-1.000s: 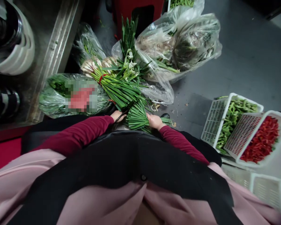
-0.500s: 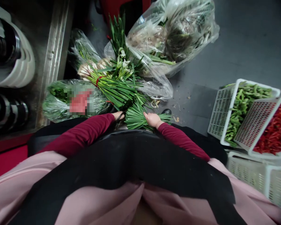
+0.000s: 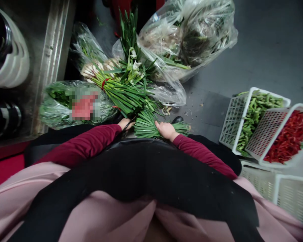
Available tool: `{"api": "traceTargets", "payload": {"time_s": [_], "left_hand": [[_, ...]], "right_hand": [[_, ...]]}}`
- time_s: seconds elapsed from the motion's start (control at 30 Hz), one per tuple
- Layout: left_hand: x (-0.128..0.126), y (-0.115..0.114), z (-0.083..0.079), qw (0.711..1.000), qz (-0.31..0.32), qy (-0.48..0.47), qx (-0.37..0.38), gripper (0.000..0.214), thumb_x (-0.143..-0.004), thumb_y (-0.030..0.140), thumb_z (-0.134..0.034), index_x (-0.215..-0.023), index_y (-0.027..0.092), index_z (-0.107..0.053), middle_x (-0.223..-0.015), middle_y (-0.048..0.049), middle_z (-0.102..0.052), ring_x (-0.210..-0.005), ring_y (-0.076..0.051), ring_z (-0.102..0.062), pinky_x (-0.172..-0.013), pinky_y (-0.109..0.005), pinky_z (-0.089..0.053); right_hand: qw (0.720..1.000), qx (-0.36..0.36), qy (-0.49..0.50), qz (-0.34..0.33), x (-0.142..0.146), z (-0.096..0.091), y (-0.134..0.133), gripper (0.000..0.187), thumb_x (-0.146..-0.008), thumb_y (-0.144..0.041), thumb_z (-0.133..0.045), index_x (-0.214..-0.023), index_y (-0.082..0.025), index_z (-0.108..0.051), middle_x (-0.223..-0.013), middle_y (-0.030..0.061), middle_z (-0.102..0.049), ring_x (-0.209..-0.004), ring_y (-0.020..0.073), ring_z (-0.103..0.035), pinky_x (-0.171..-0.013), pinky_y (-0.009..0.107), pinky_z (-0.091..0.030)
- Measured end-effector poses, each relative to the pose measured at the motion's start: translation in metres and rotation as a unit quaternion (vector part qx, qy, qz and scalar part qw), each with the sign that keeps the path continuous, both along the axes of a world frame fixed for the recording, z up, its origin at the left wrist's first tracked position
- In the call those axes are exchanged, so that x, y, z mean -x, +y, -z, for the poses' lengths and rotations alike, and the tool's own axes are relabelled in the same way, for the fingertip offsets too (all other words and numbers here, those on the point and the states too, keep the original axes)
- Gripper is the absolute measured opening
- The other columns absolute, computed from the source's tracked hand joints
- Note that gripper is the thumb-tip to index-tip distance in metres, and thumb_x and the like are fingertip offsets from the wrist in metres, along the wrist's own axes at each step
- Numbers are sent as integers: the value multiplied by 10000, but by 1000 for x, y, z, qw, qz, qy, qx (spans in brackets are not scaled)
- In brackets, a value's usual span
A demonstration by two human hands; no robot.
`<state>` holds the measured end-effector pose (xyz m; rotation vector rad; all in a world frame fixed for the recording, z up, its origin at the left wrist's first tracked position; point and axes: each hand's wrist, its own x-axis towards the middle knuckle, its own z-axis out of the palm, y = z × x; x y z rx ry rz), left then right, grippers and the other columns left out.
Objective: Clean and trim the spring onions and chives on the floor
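A loose bunch of green chives (image 3: 147,124) lies just in front of my black apron. My right hand (image 3: 166,130) is closed over its right side, fingers wrapped on the leaves. My left hand (image 3: 125,124) sits at the bunch's left end, mostly hidden by my dark red sleeve, with a thin dark looped thing across it that I cannot make out. Beyond lies a larger bundle of green garlic stalks (image 3: 121,90) tied with a red band, white root ends pointing up left.
Clear plastic bags of greens (image 3: 187,37) lie on the grey floor ahead. A wrapped bag of leaves (image 3: 73,104) rests at left by a metal ledge (image 3: 50,57). White baskets of green pods (image 3: 255,117) and red chillies (image 3: 285,137) stand at right.
My hands stay on the chive bunch with almost no movement. The view has shifted slightly, so the baskets and bags sit a little differently in frame.
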<state>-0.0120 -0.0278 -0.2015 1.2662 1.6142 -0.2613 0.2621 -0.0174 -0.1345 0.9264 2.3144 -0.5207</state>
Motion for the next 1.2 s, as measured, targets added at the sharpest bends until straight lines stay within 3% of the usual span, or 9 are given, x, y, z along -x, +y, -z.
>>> {"api": "traceTargets", "payload": {"time_s": [0.3,0.47,0.57,0.7,0.8,0.87,1.0,1.1,1.2], "left_hand": [[-10,-14,18,989,-57,-36,130,264,-711,110,-531,-451,152,-520,-503,-105,-585,-482,-206,-581,-551,-294,-478],[-5,-26,18,983,-68,-37,165,243,-706,112,-532,-467,152,-520,-516,-104,-586,-439,-183,-540,-511,-288,-461],[2,-25,5,982,-55,-36,179,233,-688,118,-525,-457,152,-522,-513,-103,-581,-444,-185,-538,-515,-294,-456],[7,-23,-24,981,-20,-38,191,247,-654,118,-509,-409,152,-507,-477,-97,-554,-441,-184,-514,-513,-299,-433],[10,-22,-52,985,10,-48,167,216,-589,108,-542,-390,161,-476,-450,-53,-512,-477,-166,-492,-531,-273,-415],[14,-21,-74,986,41,-93,129,138,-573,137,-556,-445,164,-510,-487,-30,-529,-533,-162,-500,-549,-251,-414],[22,-18,-120,976,49,-211,39,122,-656,277,-542,-653,165,-589,-626,-20,-616,-616,-172,-554,-573,-242,-448],[25,0,-144,969,-75,-234,1,136,-698,295,-552,-737,165,-562,-652,-21,-627,-615,-171,-595,-602,-263,-488],[18,50,-150,924,-273,-266,-34,147,-703,257,-615,-782,165,-532,-713,-51,-656,-648,-187,-650,-615,-290,-526]], "right_hand": [[997,48,-56,-35,-45,10,-12,442,-900,-114,-356,-1336,-115,-430,-966,201,-656,-868,273,-681,-714,354,-499],[998,37,-36,-27,-66,-7,-6,465,-896,-150,-377,-1358,-134,-429,-948,189,-662,-813,272,-681,-665,336,-487],[999,1,-34,5,-95,-37,11,508,-881,-175,-408,-1388,-141,-410,-936,182,-665,-805,266,-675,-650,314,-471],[988,-98,-64,96,-143,-82,39,559,-848,-213,-464,-1399,-137,-404,-937,172,-674,-807,268,-668,-640,299,-460],[975,-139,-59,165,-154,-93,65,579,-831,-283,-519,-1379,-121,-422,-970,171,-687,-838,277,-668,-654,299,-464],[973,-136,-23,185,-138,-82,88,616,-809,-332,-564,-1370,-119,-424,-1005,165,-693,-878,283,-668,-679,298,-469],[982,-83,80,148,-70,-32,145,664,-775,-348,-619,-1371,-137,-417,-1109,154,-680,-964,276,-660,-758,292,-477],[986,-34,95,132,-21,6,187,631,-742,-286,-647,-1330,-154,-459,-1099,145,-686,-966,270,-663,-783,297,-483],[981,-7,91,173,-8,34,218,574,-735,-252,-650,-1276,-138,-497,-1109,149,-680,-987,253,-656,-810,289,-483]]}}
